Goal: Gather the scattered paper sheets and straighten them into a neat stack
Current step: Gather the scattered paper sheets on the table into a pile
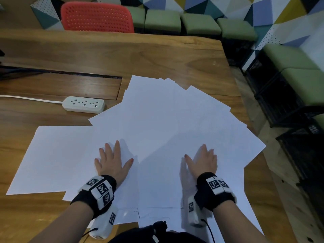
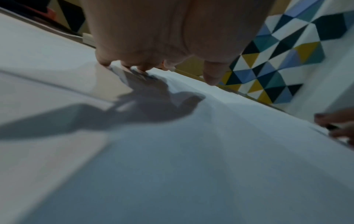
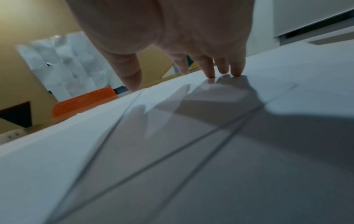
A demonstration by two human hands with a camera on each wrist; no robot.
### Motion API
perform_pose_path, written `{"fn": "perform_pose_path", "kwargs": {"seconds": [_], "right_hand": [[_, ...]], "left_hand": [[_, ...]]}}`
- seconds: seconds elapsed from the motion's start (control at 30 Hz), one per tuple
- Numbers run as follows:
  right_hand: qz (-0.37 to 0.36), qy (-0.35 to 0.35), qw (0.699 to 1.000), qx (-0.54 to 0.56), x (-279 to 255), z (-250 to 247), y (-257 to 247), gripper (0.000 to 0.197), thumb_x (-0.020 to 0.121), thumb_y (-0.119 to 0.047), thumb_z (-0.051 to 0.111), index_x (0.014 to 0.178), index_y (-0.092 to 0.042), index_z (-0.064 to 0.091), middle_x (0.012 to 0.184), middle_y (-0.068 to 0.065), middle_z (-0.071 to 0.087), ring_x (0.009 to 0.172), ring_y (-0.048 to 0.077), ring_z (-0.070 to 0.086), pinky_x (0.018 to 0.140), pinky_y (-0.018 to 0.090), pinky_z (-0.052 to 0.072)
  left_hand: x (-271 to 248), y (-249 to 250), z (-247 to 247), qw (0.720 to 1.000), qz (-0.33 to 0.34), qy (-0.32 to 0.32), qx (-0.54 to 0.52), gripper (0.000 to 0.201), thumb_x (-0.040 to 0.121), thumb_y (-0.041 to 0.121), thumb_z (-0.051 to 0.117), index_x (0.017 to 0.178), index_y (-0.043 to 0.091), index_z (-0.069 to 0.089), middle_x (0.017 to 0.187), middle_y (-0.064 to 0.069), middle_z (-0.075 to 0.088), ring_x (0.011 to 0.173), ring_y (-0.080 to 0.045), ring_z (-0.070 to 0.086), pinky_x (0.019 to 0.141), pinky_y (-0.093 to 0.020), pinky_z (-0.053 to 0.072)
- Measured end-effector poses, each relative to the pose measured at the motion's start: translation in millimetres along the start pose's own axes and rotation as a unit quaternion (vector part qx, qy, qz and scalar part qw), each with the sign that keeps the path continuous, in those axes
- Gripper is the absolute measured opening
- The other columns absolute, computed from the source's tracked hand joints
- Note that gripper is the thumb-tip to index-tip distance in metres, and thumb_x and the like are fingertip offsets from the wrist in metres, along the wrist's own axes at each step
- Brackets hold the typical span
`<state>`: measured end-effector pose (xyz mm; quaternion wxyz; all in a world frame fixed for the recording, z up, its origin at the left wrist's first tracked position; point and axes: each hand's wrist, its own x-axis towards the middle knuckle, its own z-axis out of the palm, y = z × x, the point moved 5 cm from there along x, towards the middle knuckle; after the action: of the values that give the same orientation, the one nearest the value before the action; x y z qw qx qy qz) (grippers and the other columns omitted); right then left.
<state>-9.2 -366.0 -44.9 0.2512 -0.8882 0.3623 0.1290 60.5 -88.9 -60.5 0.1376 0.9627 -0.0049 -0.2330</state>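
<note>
Several white paper sheets (image 1: 157, 123) lie fanned and overlapping across the wooden table (image 1: 122, 55). My left hand (image 1: 112, 158) lies flat on the sheets left of centre, fingers spread and straight. My right hand (image 1: 203, 160) rests on the sheets right of centre, fingers straight and close together. In the left wrist view the left hand's fingertips (image 2: 134, 68) touch the paper (image 2: 172, 151). In the right wrist view the right hand's fingertips (image 3: 237, 74) press on overlapping sheets (image 3: 172, 151). Neither hand holds anything.
A white power strip (image 1: 84, 104) with its cord lies on the table left of the sheets. A recessed slot (image 1: 61, 85) runs behind it. A red chair (image 1: 96, 16) stands at the far edge. The table's right edge (image 1: 245, 106) is close to the sheets; green stools (image 1: 199, 23) lie beyond.
</note>
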Motion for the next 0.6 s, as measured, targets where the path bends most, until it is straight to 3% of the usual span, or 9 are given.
{"fn": "perform_pose_path", "kwargs": {"seconds": [0.13,0.23,0.33,0.47,0.53,0.6], "right_hand": [[-0.06,-0.071,0.995,-0.023,-5.3,10.1,-17.6,0.089,0.084,-0.055,0.047,0.147,-0.017,-0.002,0.156,0.018,0.0,0.144,0.033,0.002,0.116,0.048,0.015],[-0.103,-0.121,0.987,-0.016,-20.7,20.3,-32.6,0.089,0.084,-0.054,0.048,0.148,-0.019,-0.003,0.157,0.016,-0.005,0.145,0.03,-0.003,0.118,0.045,0.01],[-0.126,-0.105,0.987,0.004,-31.6,21.4,-36.0,0.087,0.082,-0.05,0.055,0.148,-0.024,0.003,0.157,0.011,0.007,0.144,0.027,0.01,0.116,0.042,0.015],[-0.035,-0.028,0.974,0.224,-23.1,8.5,-23.4,0.087,0.077,-0.028,0.07,0.145,-0.017,0.016,0.144,0.013,0.032,0.132,0.027,0.038,0.105,0.036,0.033],[0.017,-0.017,0.977,0.212,-15.9,7.8,-15.4,0.082,0.075,-0.03,0.072,0.14,-0.014,0.025,0.138,0.014,0.038,0.127,0.031,0.041,0.102,0.039,0.036],[0.041,-0.031,0.983,0.178,-9.0,9.0,-9.8,0.066,0.073,-0.034,0.073,0.126,-0.014,0.04,0.126,0.011,0.05,0.121,0.031,0.045,0.097,0.04,0.04]], "left_hand": [[-4.6,14.5,4.9,0.998,0.043,-0.032,0.023,0.078,0.091,0.058,0.026,0.146,0.026,-0.019,0.157,-0.015,-0.017,0.146,-0.029,-0.015,0.116,-0.051,0.0],[-11.7,29.7,9.5,0.996,0.078,-0.048,0.001,0.078,0.092,0.055,0.029,0.147,0.025,-0.017,0.157,-0.014,-0.017,0.146,-0.028,-0.016,0.116,-0.048,-0.001],[-19.1,37.5,13.2,0.993,0.106,-0.054,-0.007,0.079,0.092,0.054,0.031,0.148,0.024,-0.015,0.158,-0.013,-0.015,0.146,-0.027,-0.014,0.117,-0.045,-0.001],[-23.1,37.7,9.5,0.985,0.132,-0.051,-0.097,0.074,0.093,0.047,0.04,0.15,0.023,0.0,0.16,-0.006,-0.003,0.148,-0.021,-0.005,0.117,-0.037,0.003],[-13.2,27.1,0.9,0.979,0.115,0.005,-0.167,0.07,0.091,0.04,0.048,0.149,0.02,0.014,0.159,-0.005,0.011,0.147,-0.021,0.008,0.117,-0.034,0.009],[2.0,8.6,-9.6,0.98,0.059,0.081,-0.174,0.07,0.088,0.036,0.055,0.147,0.015,0.023,0.156,-0.012,0.023,0.144,-0.027,0.018,0.117,-0.038,0.016]]}}
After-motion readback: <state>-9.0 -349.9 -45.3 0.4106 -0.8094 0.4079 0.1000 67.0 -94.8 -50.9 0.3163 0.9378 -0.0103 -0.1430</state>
